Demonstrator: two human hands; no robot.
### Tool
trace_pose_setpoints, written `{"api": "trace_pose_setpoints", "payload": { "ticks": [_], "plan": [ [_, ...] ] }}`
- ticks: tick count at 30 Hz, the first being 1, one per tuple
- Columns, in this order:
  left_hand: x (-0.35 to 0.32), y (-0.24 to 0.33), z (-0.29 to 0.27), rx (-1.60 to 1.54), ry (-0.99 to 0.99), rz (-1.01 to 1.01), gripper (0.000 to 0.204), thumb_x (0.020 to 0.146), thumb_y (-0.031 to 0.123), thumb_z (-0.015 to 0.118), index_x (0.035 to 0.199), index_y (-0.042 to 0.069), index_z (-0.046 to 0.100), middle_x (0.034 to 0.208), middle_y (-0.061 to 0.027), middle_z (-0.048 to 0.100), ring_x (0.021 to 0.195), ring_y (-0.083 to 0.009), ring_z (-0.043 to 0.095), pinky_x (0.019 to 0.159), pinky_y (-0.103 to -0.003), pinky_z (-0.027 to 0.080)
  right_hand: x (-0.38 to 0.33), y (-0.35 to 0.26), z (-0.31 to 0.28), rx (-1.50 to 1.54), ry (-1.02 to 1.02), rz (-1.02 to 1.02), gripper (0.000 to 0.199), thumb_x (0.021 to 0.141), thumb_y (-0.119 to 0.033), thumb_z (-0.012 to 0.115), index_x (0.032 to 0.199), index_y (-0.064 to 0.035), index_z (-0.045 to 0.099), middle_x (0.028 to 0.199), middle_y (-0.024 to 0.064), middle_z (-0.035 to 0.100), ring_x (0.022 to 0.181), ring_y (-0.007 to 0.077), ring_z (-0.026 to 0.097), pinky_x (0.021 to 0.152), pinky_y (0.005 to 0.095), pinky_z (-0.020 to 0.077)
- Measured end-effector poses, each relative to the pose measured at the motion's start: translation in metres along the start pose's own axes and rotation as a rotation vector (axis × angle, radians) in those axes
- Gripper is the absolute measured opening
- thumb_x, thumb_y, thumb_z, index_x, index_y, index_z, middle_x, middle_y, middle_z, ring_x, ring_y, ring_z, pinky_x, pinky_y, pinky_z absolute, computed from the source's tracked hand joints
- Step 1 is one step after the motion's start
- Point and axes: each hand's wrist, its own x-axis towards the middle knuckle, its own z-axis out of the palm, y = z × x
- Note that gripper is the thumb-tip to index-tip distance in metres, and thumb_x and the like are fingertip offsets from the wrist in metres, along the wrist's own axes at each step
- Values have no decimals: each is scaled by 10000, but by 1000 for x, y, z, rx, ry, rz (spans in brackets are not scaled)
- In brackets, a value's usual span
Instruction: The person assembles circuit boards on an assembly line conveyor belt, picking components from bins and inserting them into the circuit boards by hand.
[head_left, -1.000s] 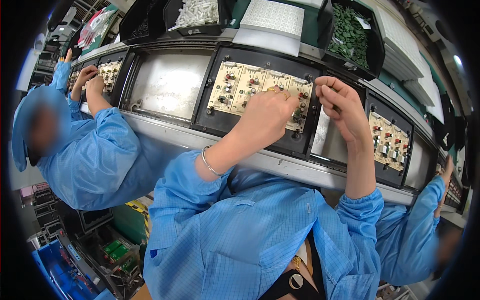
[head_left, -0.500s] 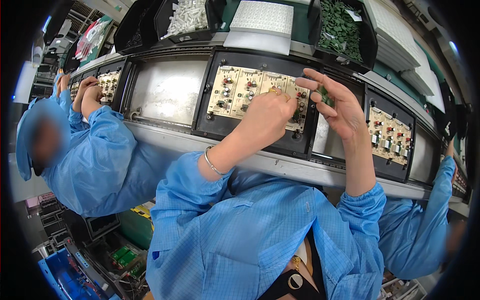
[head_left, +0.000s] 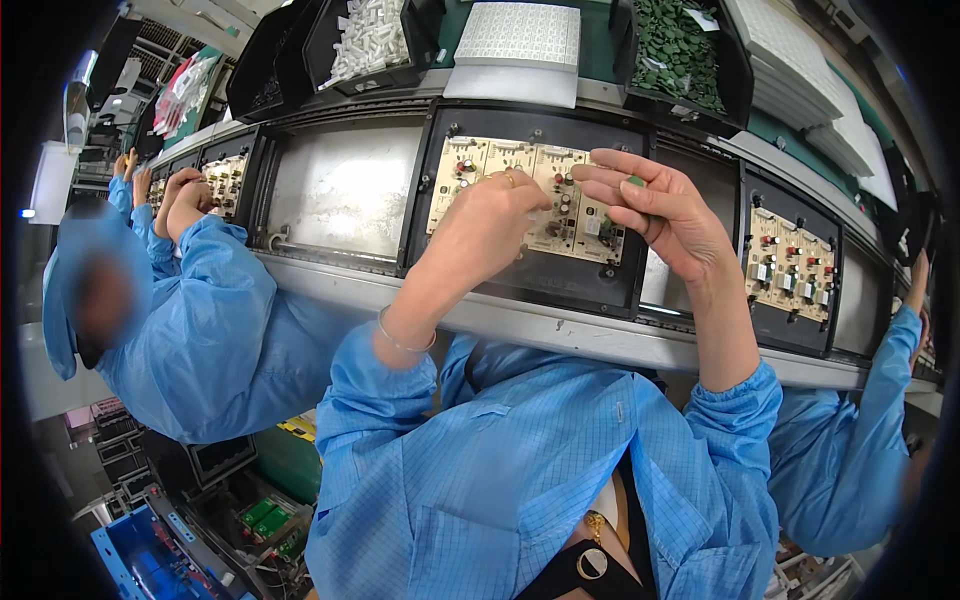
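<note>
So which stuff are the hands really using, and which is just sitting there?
In use:
left hand on the board
right hand pinching a green part
green parts bin

Sitting there:
white parts bin
white tray
empty carrier
next board

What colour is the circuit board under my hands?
Pale beige, set in a black frame; the circuit board shows best in the head view.
</note>
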Motion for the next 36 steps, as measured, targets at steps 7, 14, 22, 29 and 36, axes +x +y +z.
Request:
{"api": "trace_pose_setpoints", "payload": {
  "ticks": [7, 14, 22, 29, 36],
  "plan": [
    [6, 6, 7, -10, -8, 29, 176, 817, -60, 662, 967, 29, 686, 986, -134, 696, 928, -361, 688, 804, -440, 557, 5, 1, -16, -8, -131, 99, 528, 972, -26, 652, 1441, 115, 456, 1332, 287, 622, 1150, 263, 701, 868, 251, 645],
    [4, 8, 2, 86, -46, 97, 140, 834, -39, 606, 943, 18, 674, 966, -143, 684, 922, -365, 676, 777, -469, 552, 7, 10, 7, 39, -28, 16, 481, 975, -36, 657, 1399, 116, 491, 1262, 271, 667, 1091, 272, 727, 829, 265, 658],
    [10, 5, -3, 124, -144, 72, 103, 814, 7, 650, 916, 12, 661, 929, -155, 689, 924, -371, 675, 787, -475, 551, 8, 10, 5, -39, -82, 71, 484, 980, -37, 649, 1409, 109, 479, 1306, 266, 645, 1123, 279, 714, 835, 263, 654],
    [44, -48, -38, 134, 109, 44, 272, 771, 50, 740, 1041, 53, 701, 1010, -129, 699, 1000, -339, 657, 883, -429, 525, 10, 13, 14, -11, -44, 8, 430, 978, -40, 647, 1369, 87, 520, 1284, 243, 665, 1141, 268, 708, 839, 248, 647],
    [79, -115, -43, 398, 202, 49, 386, 767, 25, 722, 1144, 72, 654, 1172, -146, 644, 1076, -371, 608, 953, -451, 501, 13, 16, 12, -168, -38, 43, 298, 1032, -165, 598, 1250, 39, 595, 1202, 200, 713, 972, 135, 721, 560, 173, 545]
  ]
}}
